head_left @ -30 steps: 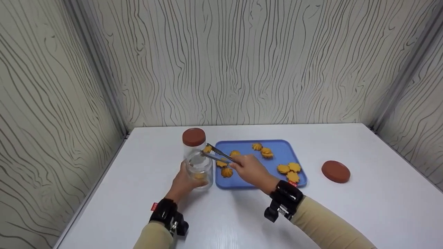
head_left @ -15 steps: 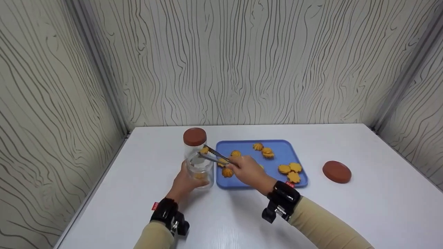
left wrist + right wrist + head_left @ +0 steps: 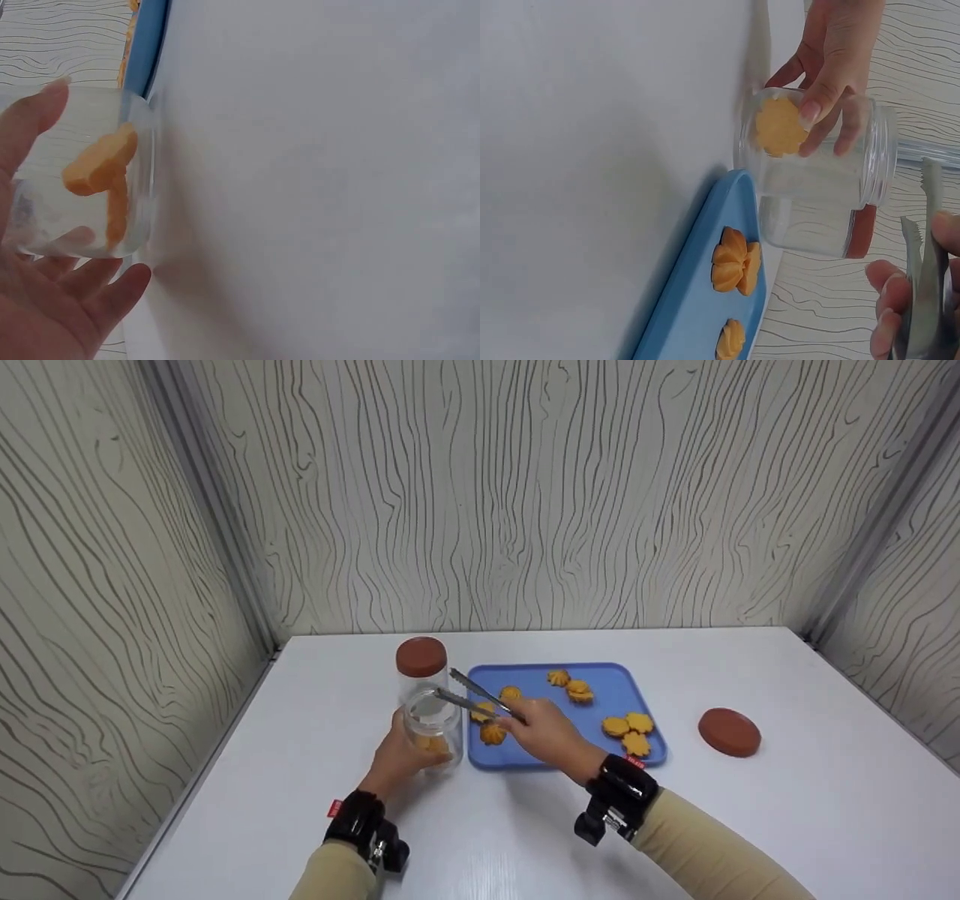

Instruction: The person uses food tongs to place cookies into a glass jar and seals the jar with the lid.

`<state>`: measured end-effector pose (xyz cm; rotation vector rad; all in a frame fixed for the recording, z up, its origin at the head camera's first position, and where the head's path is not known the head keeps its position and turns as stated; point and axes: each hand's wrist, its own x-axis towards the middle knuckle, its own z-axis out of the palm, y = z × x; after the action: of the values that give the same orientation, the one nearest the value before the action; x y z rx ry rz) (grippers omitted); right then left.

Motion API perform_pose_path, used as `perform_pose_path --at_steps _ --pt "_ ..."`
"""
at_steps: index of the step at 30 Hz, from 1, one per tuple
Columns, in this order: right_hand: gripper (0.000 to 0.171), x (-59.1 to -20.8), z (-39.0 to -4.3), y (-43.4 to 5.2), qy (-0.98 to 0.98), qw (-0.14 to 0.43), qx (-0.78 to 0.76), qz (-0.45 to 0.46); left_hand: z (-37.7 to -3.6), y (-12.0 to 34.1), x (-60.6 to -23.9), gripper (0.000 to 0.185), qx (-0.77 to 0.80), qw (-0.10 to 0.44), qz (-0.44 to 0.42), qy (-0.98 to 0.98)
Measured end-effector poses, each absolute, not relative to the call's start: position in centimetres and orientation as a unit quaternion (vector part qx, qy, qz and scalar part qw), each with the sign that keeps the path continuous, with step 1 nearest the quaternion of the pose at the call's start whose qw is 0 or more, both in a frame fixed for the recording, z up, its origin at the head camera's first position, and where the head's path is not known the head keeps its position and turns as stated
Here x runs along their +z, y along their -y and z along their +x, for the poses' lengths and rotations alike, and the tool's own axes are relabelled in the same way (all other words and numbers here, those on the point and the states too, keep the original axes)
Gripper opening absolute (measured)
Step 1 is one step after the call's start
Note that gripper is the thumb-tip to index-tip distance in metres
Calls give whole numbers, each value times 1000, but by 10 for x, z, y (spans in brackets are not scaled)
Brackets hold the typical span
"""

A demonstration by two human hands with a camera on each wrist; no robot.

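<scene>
My left hand (image 3: pixel 396 754) grips a clear, open-topped jar (image 3: pixel 435 721) around its side, thumb and fingers on opposite sides. Inside, at the bottom, lie two golden cookies (image 3: pixel 97 166), one leaning on the other. My right hand (image 3: pixel 546 727) holds metal tongs (image 3: pixel 463 702) with serrated tips. Those tips stand apart with nothing between them, right by the jar's mouth. Just right of the jar is a blue tray (image 3: pixel 600 682) bearing several flower-shaped cookies (image 3: pixel 492 733), some in small groups.
Behind the held jar stands a second clear jar (image 3: pixel 412 687) with a reddish-brown lid (image 3: pixel 421 657) on. Another reddish-brown lid (image 3: pixel 729 732) lies on the white table (image 3: pixel 480 840), right of the tray. Patterned panels (image 3: pixel 480 495) rise behind and at both sides.
The tongs carried a cookie over the jar's mouth and let it go; it now lies inside the jar. Their tips have spread and drawn slightly back. The left hand stayed in place.
</scene>
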<state>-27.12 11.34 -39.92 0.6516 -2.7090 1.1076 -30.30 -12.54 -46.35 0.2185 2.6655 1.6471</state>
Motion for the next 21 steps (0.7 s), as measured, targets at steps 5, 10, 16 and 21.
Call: perform_pose_path --at_steps 5,10,16,21 --pt "29 -399 -270 -121 907 58 368 198 -303 126 -465 101 519 -10 80 -851" --pt "38 -402 -271 -127 912 62 364 180 -301 127 -463 102 527 -2 75 -846" --pt "40 -407 -273 -131 921 62 350 158 -302 127 -463 103 531 10 65 -845" --pt "37 -413 -273 -135 924 68 345 153 -300 126 -462 103 537 6 68 -841"
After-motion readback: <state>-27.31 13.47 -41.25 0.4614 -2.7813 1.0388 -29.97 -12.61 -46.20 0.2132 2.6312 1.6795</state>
